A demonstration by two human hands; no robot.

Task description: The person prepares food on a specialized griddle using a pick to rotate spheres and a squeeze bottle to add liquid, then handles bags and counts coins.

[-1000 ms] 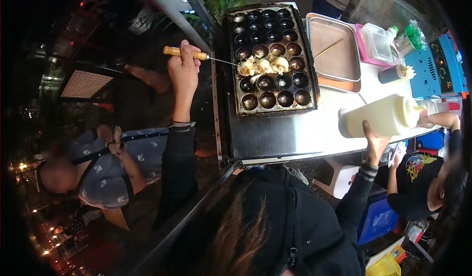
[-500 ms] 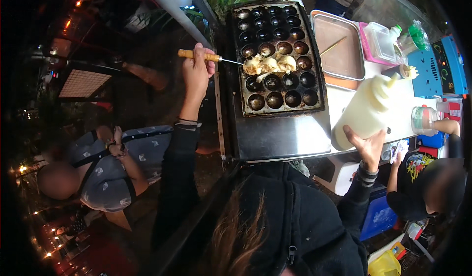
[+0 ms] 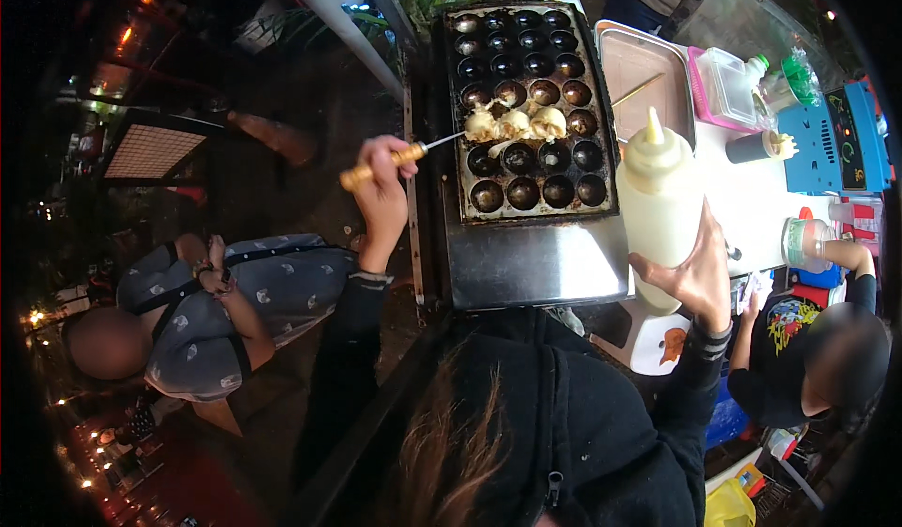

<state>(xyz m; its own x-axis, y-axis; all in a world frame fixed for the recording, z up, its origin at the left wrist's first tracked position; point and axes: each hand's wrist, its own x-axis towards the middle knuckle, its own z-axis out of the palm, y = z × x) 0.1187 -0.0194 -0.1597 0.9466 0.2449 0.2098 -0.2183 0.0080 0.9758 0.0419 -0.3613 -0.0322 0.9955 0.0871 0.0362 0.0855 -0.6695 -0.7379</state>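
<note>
My left hand (image 3: 383, 198) is closed around the wooden handle (image 3: 361, 176) of a thin metal pick (image 3: 443, 140). The pick's tip reaches the leftmost of several pale, part-browned batter balls (image 3: 512, 127) in one row of a dark moulded griddle pan (image 3: 611, 198). Most of the other round hollows hold no balls. At the pan's right side my right hand (image 3: 691, 269) grips a large squeeze bottle (image 3: 663, 208) of cream-coloured liquid. Its pointed nozzle is directed toward the far side, and the fingers behind the bottle are mostly hidden.
Beyond the bottle lie a metal tray (image 3: 648, 48) with a stick in it, a pink-rimmed clear container (image 3: 725, 90), a smaller sauce bottle (image 3: 752, 148) and a blue appliance (image 3: 836, 137). A person sits at the left (image 3: 211, 311); another at the right (image 3: 799, 339) touches a clear jar.
The squeeze bottle has swung from leaning rightward to pointing straight away, closer to the pan. My left hand has dropped toward me, slanting the pick, while its tip stays by the balls.
</note>
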